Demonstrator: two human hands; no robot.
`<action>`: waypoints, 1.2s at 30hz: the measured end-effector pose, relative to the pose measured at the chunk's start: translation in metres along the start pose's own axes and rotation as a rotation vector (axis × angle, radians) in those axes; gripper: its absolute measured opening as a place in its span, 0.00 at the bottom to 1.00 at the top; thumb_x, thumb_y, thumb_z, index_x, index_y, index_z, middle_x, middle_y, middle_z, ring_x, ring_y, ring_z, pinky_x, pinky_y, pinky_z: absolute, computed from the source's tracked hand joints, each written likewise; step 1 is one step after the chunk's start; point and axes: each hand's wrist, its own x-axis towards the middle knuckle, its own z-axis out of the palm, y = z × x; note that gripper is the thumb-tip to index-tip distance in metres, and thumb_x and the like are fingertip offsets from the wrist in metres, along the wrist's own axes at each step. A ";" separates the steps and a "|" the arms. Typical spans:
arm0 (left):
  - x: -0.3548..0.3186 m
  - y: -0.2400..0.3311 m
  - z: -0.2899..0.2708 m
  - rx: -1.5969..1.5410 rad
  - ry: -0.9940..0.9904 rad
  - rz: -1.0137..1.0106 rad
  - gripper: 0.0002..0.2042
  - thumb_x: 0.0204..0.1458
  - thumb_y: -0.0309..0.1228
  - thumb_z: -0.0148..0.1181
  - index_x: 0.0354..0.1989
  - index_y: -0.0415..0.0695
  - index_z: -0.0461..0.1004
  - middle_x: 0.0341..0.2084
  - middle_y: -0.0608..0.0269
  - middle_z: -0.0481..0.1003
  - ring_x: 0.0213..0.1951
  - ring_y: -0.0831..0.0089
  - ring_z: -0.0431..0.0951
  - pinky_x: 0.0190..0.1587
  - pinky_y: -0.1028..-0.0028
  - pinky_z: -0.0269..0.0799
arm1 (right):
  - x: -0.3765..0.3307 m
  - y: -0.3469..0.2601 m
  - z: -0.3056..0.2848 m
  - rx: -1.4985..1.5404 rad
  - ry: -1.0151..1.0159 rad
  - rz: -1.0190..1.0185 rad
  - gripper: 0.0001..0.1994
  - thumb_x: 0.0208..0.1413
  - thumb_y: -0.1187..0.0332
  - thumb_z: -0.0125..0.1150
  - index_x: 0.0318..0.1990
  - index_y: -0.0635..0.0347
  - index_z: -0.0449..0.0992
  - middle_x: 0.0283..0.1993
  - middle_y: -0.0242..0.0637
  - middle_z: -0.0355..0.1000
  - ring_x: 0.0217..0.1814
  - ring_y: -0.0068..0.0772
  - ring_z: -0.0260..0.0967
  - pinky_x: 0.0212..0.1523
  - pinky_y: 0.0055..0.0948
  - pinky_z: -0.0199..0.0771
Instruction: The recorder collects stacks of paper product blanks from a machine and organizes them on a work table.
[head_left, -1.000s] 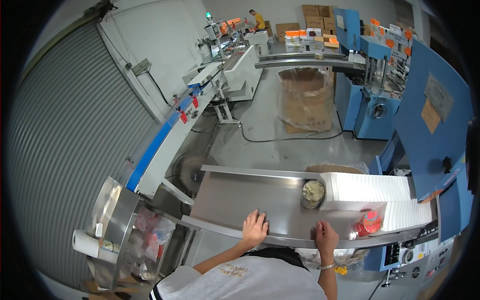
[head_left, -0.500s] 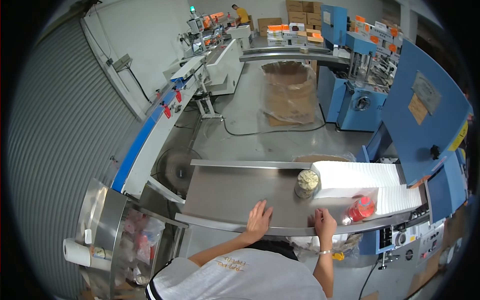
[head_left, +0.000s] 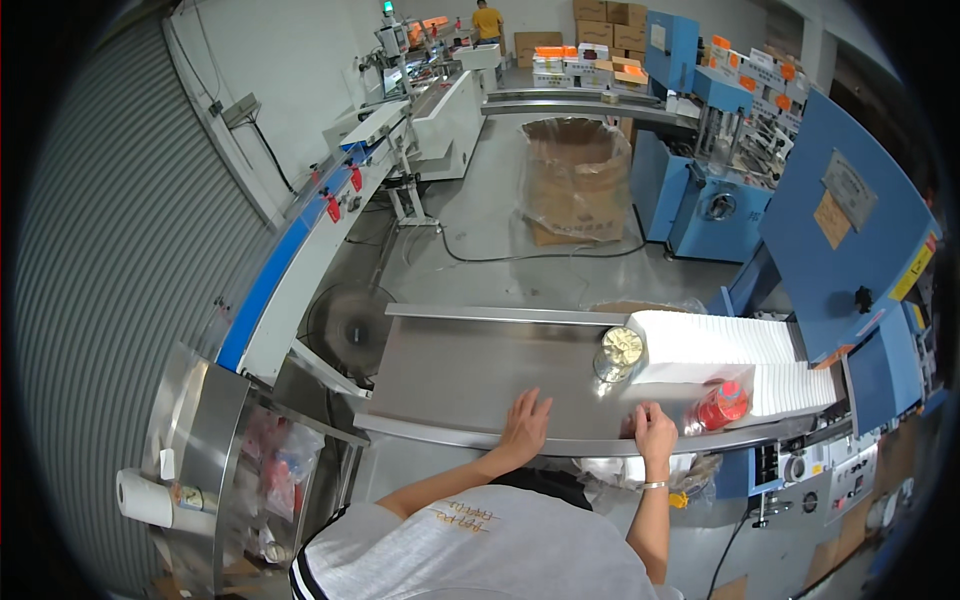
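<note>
Both grips open, empty: left hand (head_left: 524, 425) flat on steel bench (head_left: 450, 370), right hand (head_left: 655, 428) beside clear plastic jar (head_left: 617, 352) of pale contents.

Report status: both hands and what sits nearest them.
Left hand flat on the steel tray table, empty. Right hand at its front edge, empty. Red-capped clear bottle beside it; white sheet stack behind.

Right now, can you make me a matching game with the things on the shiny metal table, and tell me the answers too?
Things:
1. round clear jar
2. red-capped bottle
3. white paper stack
4. left hand

Places:
A. flat on the steel table, fingers spread
B. far right, running under the blue machine
C. at the stack's left end
D. lying just right of the right hand

Pairs: 1-C, 2-D, 3-B, 4-A
</note>
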 end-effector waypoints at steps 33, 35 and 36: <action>0.011 -0.036 0.007 0.002 -0.162 0.075 0.22 0.52 0.27 0.54 0.57 0.40 0.64 0.59 0.40 0.58 0.59 0.43 0.58 0.60 0.51 0.55 | -0.005 -0.004 0.006 -0.021 0.017 0.124 0.09 0.53 0.61 0.54 0.29 0.56 0.73 0.25 0.44 0.73 0.30 0.51 0.72 0.31 0.46 0.71; 0.012 -0.041 0.013 0.014 -0.123 0.122 0.22 0.51 0.27 0.54 0.57 0.39 0.64 0.58 0.39 0.59 0.58 0.42 0.58 0.59 0.50 0.55 | -0.003 -0.004 0.005 -0.004 0.011 0.142 0.09 0.53 0.61 0.55 0.29 0.56 0.73 0.25 0.44 0.73 0.31 0.51 0.72 0.31 0.46 0.71; 0.012 -0.041 0.014 0.012 -0.121 0.124 0.22 0.51 0.27 0.54 0.57 0.39 0.64 0.58 0.39 0.59 0.58 0.42 0.58 0.59 0.50 0.55 | -0.003 -0.002 0.005 -0.005 0.014 0.142 0.09 0.53 0.61 0.55 0.29 0.56 0.73 0.25 0.44 0.73 0.31 0.51 0.72 0.31 0.46 0.71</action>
